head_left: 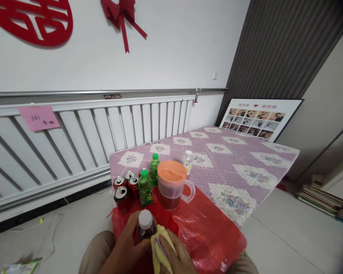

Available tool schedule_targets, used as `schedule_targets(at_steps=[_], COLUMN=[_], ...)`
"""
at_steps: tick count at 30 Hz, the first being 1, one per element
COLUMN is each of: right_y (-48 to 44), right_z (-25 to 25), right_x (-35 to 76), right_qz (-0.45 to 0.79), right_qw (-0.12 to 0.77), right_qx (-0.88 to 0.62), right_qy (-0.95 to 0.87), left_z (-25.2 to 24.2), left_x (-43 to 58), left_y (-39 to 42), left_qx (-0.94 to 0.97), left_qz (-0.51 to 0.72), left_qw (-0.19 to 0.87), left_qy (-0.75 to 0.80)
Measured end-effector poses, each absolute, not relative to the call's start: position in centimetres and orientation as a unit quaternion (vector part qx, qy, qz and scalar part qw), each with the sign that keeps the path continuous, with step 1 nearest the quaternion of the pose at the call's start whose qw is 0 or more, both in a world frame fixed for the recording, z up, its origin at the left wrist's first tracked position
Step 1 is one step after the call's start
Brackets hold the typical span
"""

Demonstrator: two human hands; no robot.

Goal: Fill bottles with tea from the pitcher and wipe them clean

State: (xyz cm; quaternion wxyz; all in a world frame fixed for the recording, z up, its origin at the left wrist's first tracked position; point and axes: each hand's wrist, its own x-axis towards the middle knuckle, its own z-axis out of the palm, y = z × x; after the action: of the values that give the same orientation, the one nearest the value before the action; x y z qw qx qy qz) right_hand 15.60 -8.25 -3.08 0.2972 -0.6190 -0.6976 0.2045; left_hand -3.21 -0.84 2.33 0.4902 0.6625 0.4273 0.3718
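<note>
My left hand (128, 243) is wrapped round a bottle (146, 224) with a white cap and dark contents, held upright close to me. In my right hand (177, 253) is a folded yellow cloth (160, 243), pressed against the bottle's right side. The bottle's lower part is hidden by my hands and the cloth. Just beyond stand a green-capped bottle (145, 190) and a second green bottle (154, 167). Several dark red cans (122, 199) are grouped to their left. A clear pitcher (170, 194) with an orange lid (172, 173) and dark liquid stands to the right.
A red plastic sheet (208, 228) covers the near end of the table, over a purple flowered tablecloth (217, 148). Behind the pitcher stands a white-capped clear bottle (188, 161). A white radiator (148, 121) runs along the wall; a photo board (257, 120) leans at the far end.
</note>
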Motion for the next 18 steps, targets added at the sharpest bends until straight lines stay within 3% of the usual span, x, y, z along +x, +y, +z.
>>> schedule_targets(at_steps=[10,18], right_y=[-3.2,-0.9], right_z=[4.2,3.7], right_x=[15.4,16.2], right_qz=[0.214,0.276], right_qw=[0.323,0.328], right_qx=[-0.586,-0.539], right_qy=[-0.712,-0.725], left_z=[1.8,1.3], left_x=[-3.3,-3.6], left_y=[-0.6,-0.5], left_qx=[0.668,0.680], left_qz=[0.385,0.393], left_qw=[0.479,0.460], left_qy=[0.419,0.414])
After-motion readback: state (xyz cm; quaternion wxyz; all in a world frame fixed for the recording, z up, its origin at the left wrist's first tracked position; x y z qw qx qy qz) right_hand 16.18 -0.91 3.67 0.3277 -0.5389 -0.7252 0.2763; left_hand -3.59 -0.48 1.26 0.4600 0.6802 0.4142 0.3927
